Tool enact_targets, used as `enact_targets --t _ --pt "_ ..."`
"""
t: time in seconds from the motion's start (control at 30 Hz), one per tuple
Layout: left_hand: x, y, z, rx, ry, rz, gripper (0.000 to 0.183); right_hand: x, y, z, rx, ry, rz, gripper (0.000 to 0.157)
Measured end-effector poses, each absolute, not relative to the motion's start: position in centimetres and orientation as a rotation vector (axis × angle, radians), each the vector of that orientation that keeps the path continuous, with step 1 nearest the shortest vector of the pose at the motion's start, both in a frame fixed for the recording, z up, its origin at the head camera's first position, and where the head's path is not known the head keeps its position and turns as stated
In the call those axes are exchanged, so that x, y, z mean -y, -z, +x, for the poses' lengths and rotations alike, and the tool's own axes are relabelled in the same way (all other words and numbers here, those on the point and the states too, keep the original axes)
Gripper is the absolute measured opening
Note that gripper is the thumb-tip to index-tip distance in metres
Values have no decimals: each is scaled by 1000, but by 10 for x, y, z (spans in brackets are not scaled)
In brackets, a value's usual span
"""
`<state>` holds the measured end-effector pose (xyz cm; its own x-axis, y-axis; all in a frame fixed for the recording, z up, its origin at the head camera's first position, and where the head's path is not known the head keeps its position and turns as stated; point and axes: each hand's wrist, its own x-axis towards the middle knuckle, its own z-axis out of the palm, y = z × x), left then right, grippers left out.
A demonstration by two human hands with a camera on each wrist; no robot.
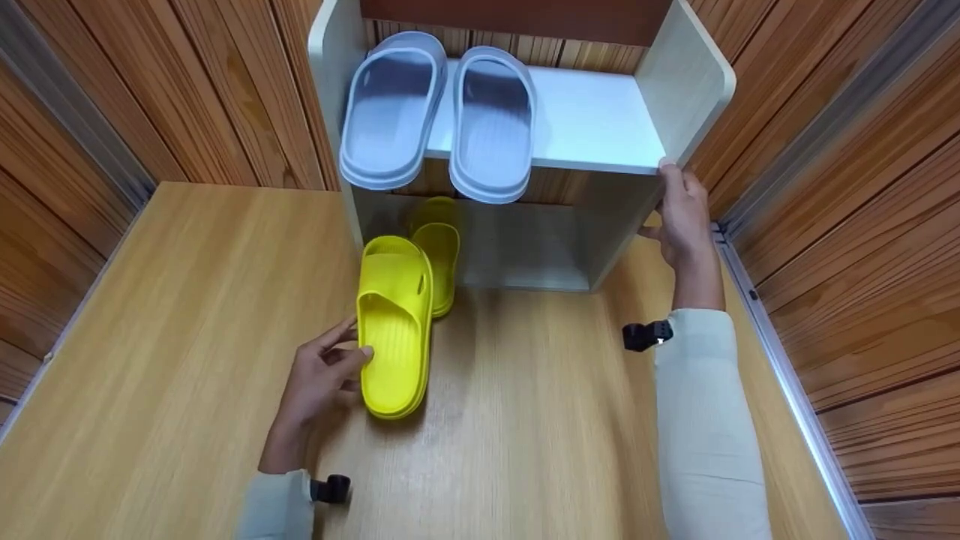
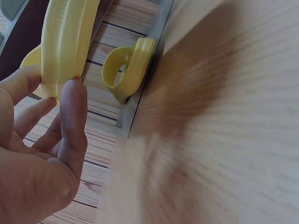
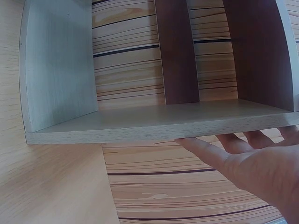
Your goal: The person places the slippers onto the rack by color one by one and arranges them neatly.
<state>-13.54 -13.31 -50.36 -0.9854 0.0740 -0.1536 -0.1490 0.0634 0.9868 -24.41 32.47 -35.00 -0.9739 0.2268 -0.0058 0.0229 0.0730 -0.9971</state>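
Note:
A yellow slipper [image 1: 391,352] is tilted up on the near side of the shoe rack [image 1: 589,120], toe toward it. My left hand [image 1: 324,367] pinches the slipper's left edge near the heel, thumb on one face and fingers on the other; the left wrist view shows this grip on the slipper [image 2: 65,51] up close. Its yellow mate [image 1: 442,262] sits on the rack's lower level, partly hidden by the held one. My right hand [image 1: 684,214] touches the outer face of the rack's right side panel [image 3: 140,133], fingers extended along it.
Two pale grey-blue clogs [image 1: 394,112] stand side by side on the left of the rack's upper shelf [image 1: 592,112]. The rack rests on a light wooden surface [image 1: 525,420], against wood-panelled walls [image 1: 862,262] behind and at both sides.

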Motion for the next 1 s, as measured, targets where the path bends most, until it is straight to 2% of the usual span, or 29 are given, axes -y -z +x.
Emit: enact_targets --t 0.4,1.0 --pt "123 499 -141 -2155 -1984 -113 61 -323 352 -244 2223 -2016 -281 62" --pt "105 493 -154 -2120 -2027 -21 59 -323 350 -248 2226 -2020 -299 67"
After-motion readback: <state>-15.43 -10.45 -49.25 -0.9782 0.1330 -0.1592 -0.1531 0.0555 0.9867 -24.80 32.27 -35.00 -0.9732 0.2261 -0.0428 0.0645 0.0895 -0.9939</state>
